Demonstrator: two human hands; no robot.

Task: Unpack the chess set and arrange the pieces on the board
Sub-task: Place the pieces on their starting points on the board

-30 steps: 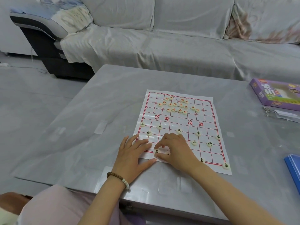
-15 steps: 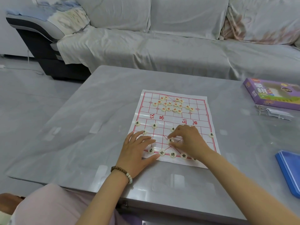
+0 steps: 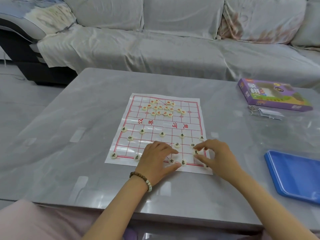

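A white paper chess board (image 3: pixel 156 124) with red lines lies on the grey table (image 3: pixel 69 135). Several red-lettered round pieces (image 3: pixel 160 108) sit bunched in its far half. Black-lettered pieces stand spread over the near half, among them a row of soldiers (image 3: pixel 162 134) and a corner piece (image 3: pixel 113 155). My left hand (image 3: pixel 155 158) rests flat on the board's near edge, fingers spread, and hides some points there. My right hand (image 3: pixel 213 155) is at the near right of the board, where its thumb and forefinger pinch a black-lettered piece (image 3: pixel 196 152).
A purple game box (image 3: pixel 273 96) lies at the table's far right, with keys and a clear bag (image 3: pixel 265 113) in front of it. A blue tray (image 3: pixel 294 175) sits at the right edge. A covered grey sofa (image 3: pixel 173 49) stands behind the table.
My right hand has moved from the near middle of the board to its near right and now pinches a piece there. My left hand has slid right along the near edge.
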